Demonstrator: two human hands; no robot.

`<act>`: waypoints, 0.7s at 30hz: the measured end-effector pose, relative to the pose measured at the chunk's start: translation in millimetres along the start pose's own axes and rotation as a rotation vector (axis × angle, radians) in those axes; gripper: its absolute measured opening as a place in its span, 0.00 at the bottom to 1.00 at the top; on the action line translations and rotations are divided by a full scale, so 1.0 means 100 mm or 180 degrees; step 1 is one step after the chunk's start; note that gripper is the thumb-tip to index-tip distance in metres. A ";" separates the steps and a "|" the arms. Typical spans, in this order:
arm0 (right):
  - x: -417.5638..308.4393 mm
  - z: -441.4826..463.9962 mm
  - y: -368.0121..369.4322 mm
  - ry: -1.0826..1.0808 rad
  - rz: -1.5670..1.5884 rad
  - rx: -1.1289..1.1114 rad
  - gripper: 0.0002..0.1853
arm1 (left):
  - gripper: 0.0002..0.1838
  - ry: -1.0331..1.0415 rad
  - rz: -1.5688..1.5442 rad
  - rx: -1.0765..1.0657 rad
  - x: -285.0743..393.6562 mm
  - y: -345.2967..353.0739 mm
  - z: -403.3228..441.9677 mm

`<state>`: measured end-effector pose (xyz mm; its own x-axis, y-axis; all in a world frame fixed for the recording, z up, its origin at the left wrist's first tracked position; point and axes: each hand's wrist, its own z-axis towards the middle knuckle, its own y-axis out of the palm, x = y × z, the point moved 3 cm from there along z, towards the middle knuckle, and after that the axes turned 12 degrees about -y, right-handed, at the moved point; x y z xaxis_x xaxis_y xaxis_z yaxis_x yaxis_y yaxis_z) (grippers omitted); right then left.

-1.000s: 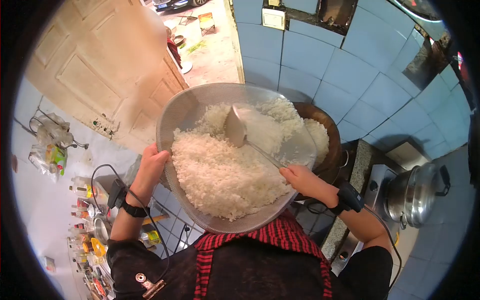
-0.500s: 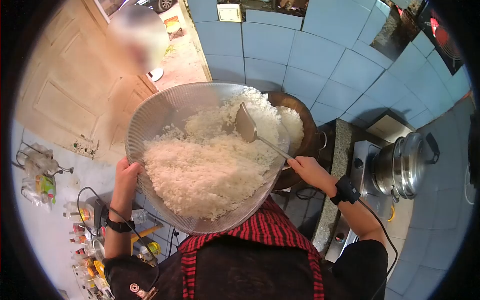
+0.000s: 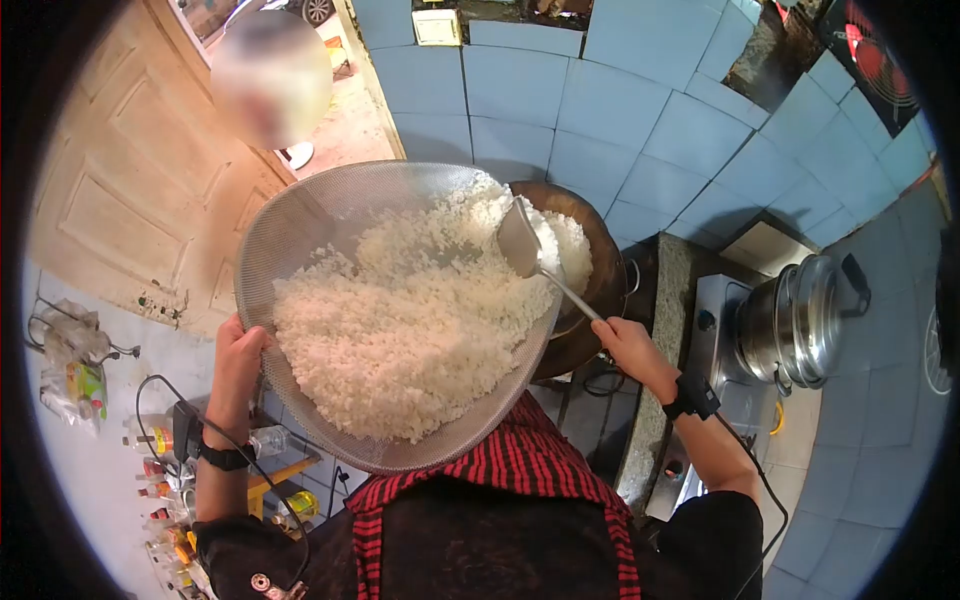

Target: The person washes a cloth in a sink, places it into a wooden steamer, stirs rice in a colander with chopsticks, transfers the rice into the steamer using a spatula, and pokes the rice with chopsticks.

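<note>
My left hand (image 3: 238,358) grips the rim of a large metal mesh strainer (image 3: 262,262) at its left side. White cooked rice (image 3: 400,330) covers much of the strainer, heaped toward me and reaching the far right edge. The strainer is held over a brown wok (image 3: 605,265), which has more rice (image 3: 572,252) in it. In my right hand (image 3: 632,350) is the handle of a metal spatula (image 3: 520,243). Its blade lies against the rice near the strainer's right edge. Part of the wok is hidden under the strainer.
Right of the wok runs a stone ledge (image 3: 655,340), then a gas stove (image 3: 712,315) with a steel pot (image 3: 785,325). A wooden door (image 3: 130,190) stands at the left, with a person (image 3: 272,80) in the doorway. Several bottles (image 3: 165,490) line the lower left.
The spatula blade has moved right across the rice toward the strainer's edge, over the wok. The whole view has shifted slightly, and my left hand keeps its hold on the rim.
</note>
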<state>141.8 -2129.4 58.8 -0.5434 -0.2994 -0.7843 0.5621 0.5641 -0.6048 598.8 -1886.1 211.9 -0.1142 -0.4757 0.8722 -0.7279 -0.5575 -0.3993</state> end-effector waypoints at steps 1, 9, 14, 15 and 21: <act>0.06 0.01 -0.01 0.0054 0.0038 0.0032 0.25 | 0.11 -0.0003 -0.0054 0.0022 0.01 0.01 -0.02; -0.21 0.06 -0.18 0.0392 0.0442 0.0097 0.27 | 0.11 0.0077 0.0026 0.0040 -0.09 -0.07 0.04; -0.88 0.48 0.18 0.0364 0.1666 -0.0630 0.24 | 0.13 0.0088 0.0044 0.0163 0.04 -0.01 -0.08; -0.96 0.58 0.25 0.0362 0.1676 -0.0603 0.24 | 0.13 0.0109 0.0055 0.0147 0.04 -0.01 -0.08; -0.98 0.78 0.22 0.0626 0.2043 -0.0910 0.24 | 0.15 0.0248 -0.0115 0.0116 -0.04 -0.05 -0.02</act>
<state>256.1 -2147.0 111.4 -0.2784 0.2865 -0.9167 0.6374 0.7691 0.0468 601.7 -1879.5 210.8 -0.1416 -0.4014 0.9049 -0.7075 -0.5983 -0.3761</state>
